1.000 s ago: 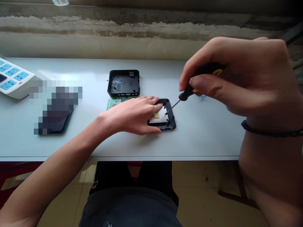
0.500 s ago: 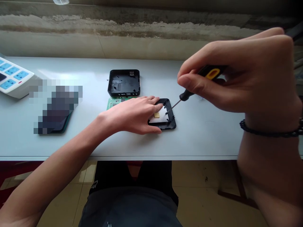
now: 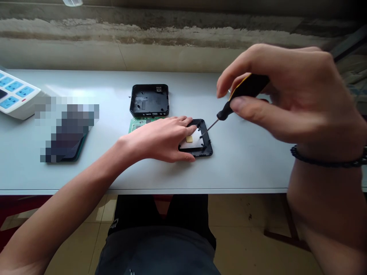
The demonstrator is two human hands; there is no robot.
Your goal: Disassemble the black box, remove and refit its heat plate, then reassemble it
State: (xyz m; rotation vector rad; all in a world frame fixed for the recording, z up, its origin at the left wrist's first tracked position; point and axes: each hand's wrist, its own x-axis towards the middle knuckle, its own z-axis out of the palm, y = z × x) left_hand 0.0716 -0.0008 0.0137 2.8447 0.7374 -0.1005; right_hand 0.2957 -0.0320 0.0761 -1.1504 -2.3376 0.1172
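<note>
My left hand spans a black plastic cover lying on the table, thumb along its near side and fingers across its far side, holding it down. Inside the cover is a silvery-white plate with a small yellowish pad. My right hand grips a black and yellow screwdriver between thumb and fingers, the index finger lifted off the handle. The tilted shaft has its tip at a post near the plate's right edge. A green circuit board shows partly from behind my left hand.
An open black casing half lies behind the circuit board. To the left are a dark phone-like object, partly pixelated, and a white power strip with blue sockets. The white table's front edge runs in front of me.
My right hand's fingers have loosened and shifted round the screwdriver handle, which has turned; its yellow patch now shows as a thin edge. The tip and my left hand have stayed in place.
</note>
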